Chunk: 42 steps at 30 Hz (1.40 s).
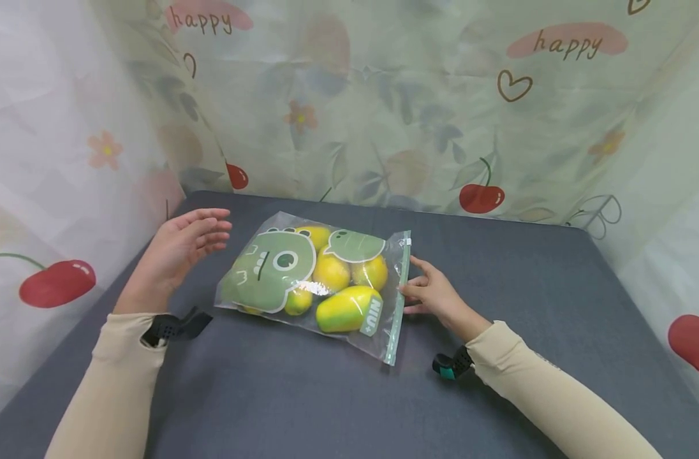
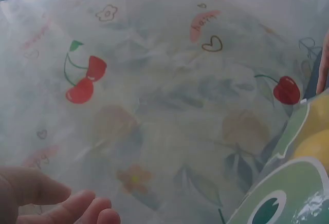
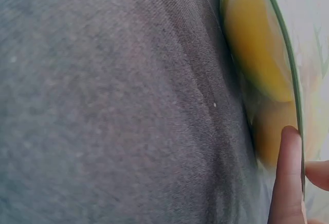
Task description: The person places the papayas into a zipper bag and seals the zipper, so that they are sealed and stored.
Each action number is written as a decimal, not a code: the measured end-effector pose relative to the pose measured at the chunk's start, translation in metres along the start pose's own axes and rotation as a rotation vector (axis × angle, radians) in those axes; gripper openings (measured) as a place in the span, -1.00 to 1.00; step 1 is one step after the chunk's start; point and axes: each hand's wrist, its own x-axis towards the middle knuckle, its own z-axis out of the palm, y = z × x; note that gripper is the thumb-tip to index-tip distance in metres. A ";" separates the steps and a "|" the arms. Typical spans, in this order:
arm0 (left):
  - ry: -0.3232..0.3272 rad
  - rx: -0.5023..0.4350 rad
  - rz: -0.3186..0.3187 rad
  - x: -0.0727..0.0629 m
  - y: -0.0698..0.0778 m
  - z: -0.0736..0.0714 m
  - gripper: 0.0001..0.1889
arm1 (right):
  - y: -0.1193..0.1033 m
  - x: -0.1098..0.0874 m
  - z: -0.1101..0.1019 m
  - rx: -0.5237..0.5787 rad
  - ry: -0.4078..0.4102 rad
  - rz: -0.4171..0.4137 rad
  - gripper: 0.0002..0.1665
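A clear zip bag [image 1: 392, 306] with a green one-eyed cartoon print lies on the dark cloth. Inside it are several yellow fruits, among them a long yellow-green mango [image 1: 346, 310] and rounder ones like the yellow fruit [image 1: 330, 274]. My right hand [image 1: 438, 293] pinches the green zip edge at the bag's right side; in the right wrist view a finger [image 3: 289, 183] lies on one face of the strip and the thumb on the other. Off the bag's left end, my left hand [image 1: 180, 248] hovers with relaxed fingers and holds nothing.
A dark grey cloth [image 1: 303, 408] covers the table. Hanging sheets printed with cherries and flowers, such as the back sheet [image 1: 372, 115], enclose it on the left, back and right. Thin wire loops [image 1: 602, 213] show at the back right corner.
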 end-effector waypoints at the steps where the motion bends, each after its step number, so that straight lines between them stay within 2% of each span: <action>1: 0.003 0.010 -0.009 0.002 -0.003 -0.002 -0.85 | 0.001 -0.001 -0.001 0.003 0.004 -0.001 -0.05; 5: 0.012 0.058 -0.054 0.007 -0.015 -0.010 -0.85 | 0.004 -0.002 -0.005 -0.003 0.021 -0.001 -0.09; 10: 0.027 0.208 -0.129 0.013 -0.030 -0.014 -0.87 | 0.007 -0.004 -0.015 -0.033 0.049 -0.002 -0.16; 14: 0.017 0.296 -0.165 0.018 -0.042 -0.015 -0.82 | 0.008 -0.007 -0.026 -0.061 0.068 -0.009 -0.21; 20: -0.002 0.343 -0.190 0.023 -0.057 -0.015 -0.63 | 0.013 -0.011 -0.044 -0.128 0.098 -0.014 -0.27; 24: -0.005 0.357 -0.196 0.024 -0.062 -0.012 -0.58 | 0.016 -0.013 -0.055 -0.168 0.121 -0.002 -0.30; 33: -0.019 0.405 -0.211 0.023 -0.068 -0.007 -0.52 | 0.018 -0.020 -0.072 -0.205 0.138 0.016 -0.30; 42: -0.006 0.410 -0.237 0.025 -0.072 -0.004 -0.54 | 0.020 -0.024 -0.078 -0.215 0.141 0.032 -0.31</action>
